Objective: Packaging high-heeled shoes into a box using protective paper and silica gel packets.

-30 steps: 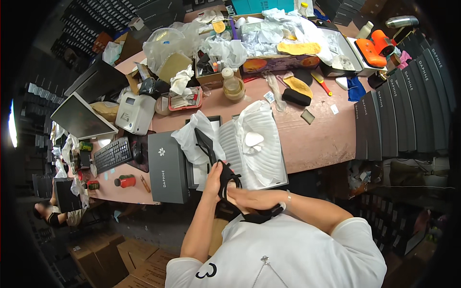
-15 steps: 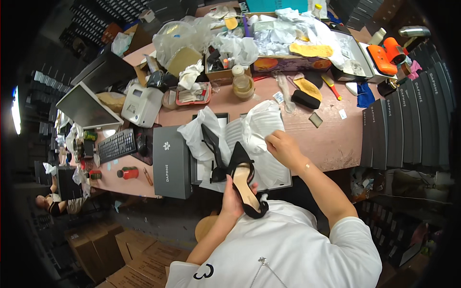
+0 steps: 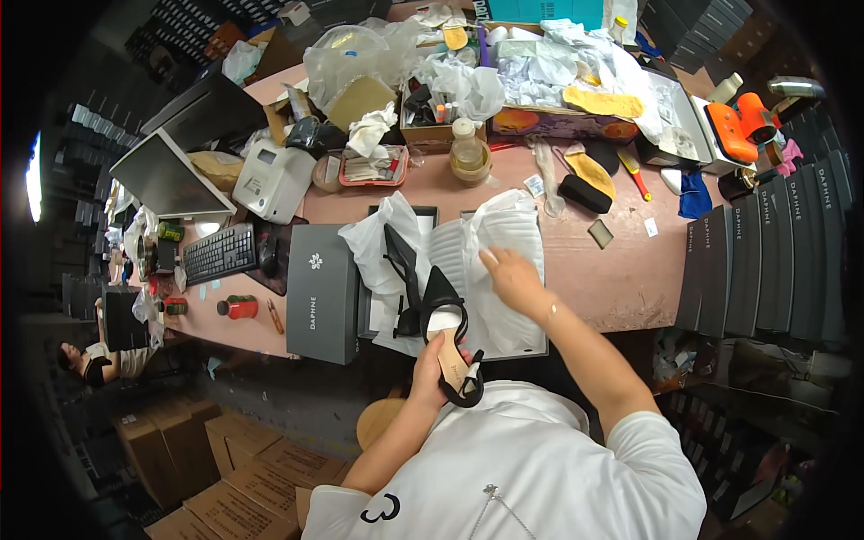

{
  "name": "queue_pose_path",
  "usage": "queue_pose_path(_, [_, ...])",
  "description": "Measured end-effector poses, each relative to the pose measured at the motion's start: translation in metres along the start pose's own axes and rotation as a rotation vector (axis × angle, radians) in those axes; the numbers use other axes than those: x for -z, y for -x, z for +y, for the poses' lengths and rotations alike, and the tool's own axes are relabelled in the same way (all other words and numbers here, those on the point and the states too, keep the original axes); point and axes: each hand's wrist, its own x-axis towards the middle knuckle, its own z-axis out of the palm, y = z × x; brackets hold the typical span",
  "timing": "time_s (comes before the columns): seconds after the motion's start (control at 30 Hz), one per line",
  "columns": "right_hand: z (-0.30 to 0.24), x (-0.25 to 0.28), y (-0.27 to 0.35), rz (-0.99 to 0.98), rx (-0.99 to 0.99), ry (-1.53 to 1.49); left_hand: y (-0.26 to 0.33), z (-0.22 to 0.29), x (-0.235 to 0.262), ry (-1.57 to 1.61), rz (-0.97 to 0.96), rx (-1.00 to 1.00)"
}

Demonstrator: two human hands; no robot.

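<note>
Since earlier frame: right hand (image 3: 513, 274) moved further onto white tissue paper (image 3: 504, 243), shoe lifted nearer chest. Left hand (image 3: 436, 364) clamped round black pointed shoe (image 3: 447, 328), sole up, held just before open shoebox (image 3: 405, 310). Second black shoe (image 3: 400, 261) already in box; held one not yet in. Right fingers spread flat, gripping nothing, arm extended. Grey lid (image 3: 322, 292) beside box.
</note>
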Motion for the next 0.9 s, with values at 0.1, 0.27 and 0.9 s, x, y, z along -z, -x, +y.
queue_pose_path(0.1, [0.039,-0.044,0.001,-0.088,0.053,0.084,-0.004,0.001,-0.002,0.005,-0.09,-0.025])
queue_pose_path(0.27, [-0.009,0.018,0.013,0.179,-0.003,-0.334,-0.006,0.005,-0.017,0.099,-0.103,-0.077])
queue_pose_path(0.9, [0.033,-0.052,0.02,-0.16,0.001,0.111,-0.007,0.002,-0.013,0.05,-0.083,-0.081])
